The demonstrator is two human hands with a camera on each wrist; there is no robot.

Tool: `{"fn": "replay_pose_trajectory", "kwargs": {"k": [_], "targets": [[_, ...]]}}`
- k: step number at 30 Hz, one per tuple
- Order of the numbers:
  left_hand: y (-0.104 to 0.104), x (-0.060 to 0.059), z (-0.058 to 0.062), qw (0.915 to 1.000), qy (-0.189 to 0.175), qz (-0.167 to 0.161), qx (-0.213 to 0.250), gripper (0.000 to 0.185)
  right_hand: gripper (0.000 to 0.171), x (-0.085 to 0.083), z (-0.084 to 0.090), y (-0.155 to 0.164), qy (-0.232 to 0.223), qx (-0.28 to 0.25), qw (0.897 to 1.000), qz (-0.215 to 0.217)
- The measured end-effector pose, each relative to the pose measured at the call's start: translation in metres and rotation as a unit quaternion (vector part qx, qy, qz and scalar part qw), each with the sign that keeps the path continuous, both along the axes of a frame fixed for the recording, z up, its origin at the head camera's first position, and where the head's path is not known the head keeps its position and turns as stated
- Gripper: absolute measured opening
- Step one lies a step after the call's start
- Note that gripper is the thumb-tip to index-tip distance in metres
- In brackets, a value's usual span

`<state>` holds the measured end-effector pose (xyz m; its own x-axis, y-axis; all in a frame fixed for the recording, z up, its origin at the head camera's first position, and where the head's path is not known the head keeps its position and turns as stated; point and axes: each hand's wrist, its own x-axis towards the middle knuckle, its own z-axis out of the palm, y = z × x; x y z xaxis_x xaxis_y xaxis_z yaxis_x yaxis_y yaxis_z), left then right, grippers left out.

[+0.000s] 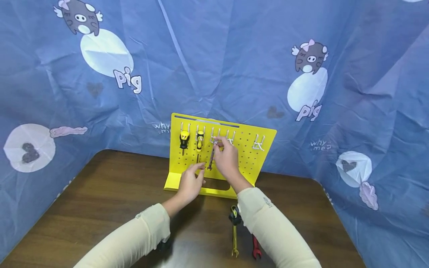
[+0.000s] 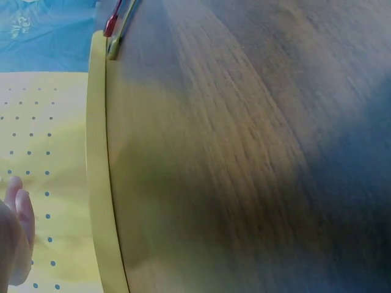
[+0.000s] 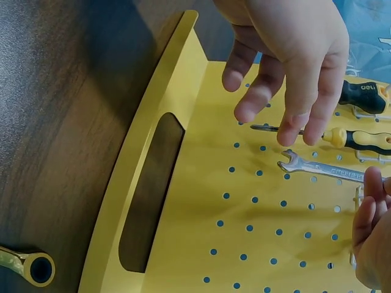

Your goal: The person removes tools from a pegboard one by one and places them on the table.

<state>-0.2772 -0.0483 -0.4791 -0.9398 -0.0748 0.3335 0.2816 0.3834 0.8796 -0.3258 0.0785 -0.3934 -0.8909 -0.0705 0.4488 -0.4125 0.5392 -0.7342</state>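
In the head view my right hand (image 1: pixel 228 156) pinches the upper end of a silver wrench (image 1: pixel 211 160) in front of a yellow pegboard (image 1: pixel 246 158). The wrench hangs down, its open-ended jaw lowest; the right wrist view shows that jaw of the wrench (image 3: pixel 327 169) over the board's holes. My left hand (image 1: pixel 191 182) is just left of and below the wrench, fingers loosely extended and holding nothing. Left of the wrench, a yellow-and-black screwdriver (image 1: pixel 200 141) and a stubbier screwdriver (image 1: pixel 184 139) hang on metal hooks. The hook behind my right fingers is partly hidden.
A gold wrench (image 1: pixel 235 238) and a red wrench (image 1: pixel 256 248) lie on the brown wooden table (image 1: pixel 134 193) before the board, partly under my right forearm. Another double hook (image 1: pixel 258 142) sits at the board's right. Blue printed cloth (image 1: pixel 214 56) surrounds the table.
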Motion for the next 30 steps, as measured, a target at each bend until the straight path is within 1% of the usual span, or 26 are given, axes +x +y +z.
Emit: {"fn": "replay_pose_trajectory", "kwargs": {"k": [4, 9, 12, 16, 23, 30], "targets": [[0.002, -0.0014, -0.0006, 1.0, 0.004, -0.001, 0.004, 0.031, 0.024, 0.0006, -0.0026, 0.0029, -0.001, -0.015, 1.0, 0.007], [0.0044, -0.0025, 0.0017, 0.9996, -0.014, -0.008, 0.022, 0.026, 0.023, 0.0009, -0.0033, 0.0035, -0.001, -0.028, 1.0, 0.014], [0.0052, -0.0023, 0.0032, 0.999, -0.025, -0.005, 0.038, 0.021, 0.023, 0.0016, -0.0028, 0.0029, -0.002, -0.027, 0.999, 0.016], [0.0059, -0.002, 0.0045, 0.9983, -0.031, -0.005, 0.049, 0.019, 0.022, 0.0028, -0.0019, 0.0023, -0.001, -0.025, 1.0, 0.013], [0.0058, -0.0005, 0.0056, 0.9983, -0.026, -0.006, 0.052, 0.018, 0.022, 0.0045, 0.0, 0.0015, 0.004, -0.046, 0.999, 0.021], [0.0065, 0.0035, 0.0079, 0.9977, -0.026, -0.015, 0.06, 0.017, 0.023, 0.0068, -0.0013, 0.0046, -0.009, -0.077, 0.997, 0.028]]}}
